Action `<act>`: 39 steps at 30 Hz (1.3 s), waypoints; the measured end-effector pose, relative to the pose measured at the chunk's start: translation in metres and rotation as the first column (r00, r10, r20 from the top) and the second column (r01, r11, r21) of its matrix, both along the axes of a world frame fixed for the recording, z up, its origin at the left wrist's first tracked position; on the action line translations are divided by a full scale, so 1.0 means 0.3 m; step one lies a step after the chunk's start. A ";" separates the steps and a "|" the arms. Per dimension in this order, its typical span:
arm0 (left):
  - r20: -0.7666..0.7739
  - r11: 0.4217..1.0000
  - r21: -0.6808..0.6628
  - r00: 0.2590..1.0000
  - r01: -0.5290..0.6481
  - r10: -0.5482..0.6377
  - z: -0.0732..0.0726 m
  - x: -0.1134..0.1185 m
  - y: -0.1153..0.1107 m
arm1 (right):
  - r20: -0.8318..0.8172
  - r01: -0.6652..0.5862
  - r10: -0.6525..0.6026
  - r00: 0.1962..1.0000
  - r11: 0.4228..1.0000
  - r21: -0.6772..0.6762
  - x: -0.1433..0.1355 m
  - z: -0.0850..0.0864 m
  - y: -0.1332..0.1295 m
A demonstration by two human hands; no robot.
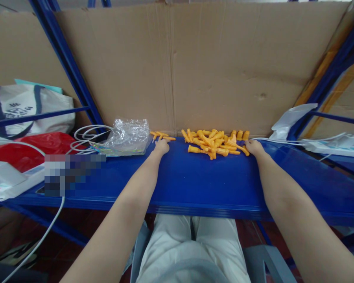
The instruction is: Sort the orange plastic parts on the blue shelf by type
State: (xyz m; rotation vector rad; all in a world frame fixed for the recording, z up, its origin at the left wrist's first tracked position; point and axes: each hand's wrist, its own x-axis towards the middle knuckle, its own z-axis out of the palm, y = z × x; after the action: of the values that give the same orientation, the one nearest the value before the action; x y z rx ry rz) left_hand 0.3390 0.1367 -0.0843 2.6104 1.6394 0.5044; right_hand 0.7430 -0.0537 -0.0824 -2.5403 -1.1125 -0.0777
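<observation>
Clear plastic bag (126, 135) on the blue shelf (194, 188); contents not legible through glare. White-and-navy tote bag (44, 112) stands beyond a red plastic bag (47, 145); contents of both hidden. Left hand (162, 147) at the T-shaped orange pieces (159, 135), just beside the clear bag; grip cannot be told. Right hand (253, 147) touches the right edge of the loose orange pile (214, 143), fingers curled; whether it grasps a piece, cannot tell.
</observation>
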 end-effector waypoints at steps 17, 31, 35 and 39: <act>-0.116 1.000 0.014 0.993 0.011 -0.009 0.055 0.048 0.040 | -0.019 -0.008 0.007 1.000 0.999 -0.038 -0.031 0.021 -0.018; -0.108 0.997 -0.035 0.992 -0.073 0.068 0.038 0.050 0.070 | -0.033 -0.001 0.000 0.999 1.000 -0.022 -0.061 0.038 -0.028; -0.070 0.999 0.010 0.996 -0.053 0.054 0.030 0.048 0.059 | -0.014 0.047 -0.046 0.999 0.998 0.034 -0.073 0.043 -0.037; -0.037 0.995 0.100 0.999 0.023 -0.019 0.036 0.049 0.032 | 0.051 0.103 -0.119 0.992 0.962 0.252 -0.095 0.062 -0.045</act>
State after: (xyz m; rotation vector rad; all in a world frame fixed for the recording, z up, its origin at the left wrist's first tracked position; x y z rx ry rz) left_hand 0.3537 0.1463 -0.0735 2.7206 1.6370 0.5565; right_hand 0.7146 -0.0672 -0.0639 -2.3856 -0.9183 -0.3122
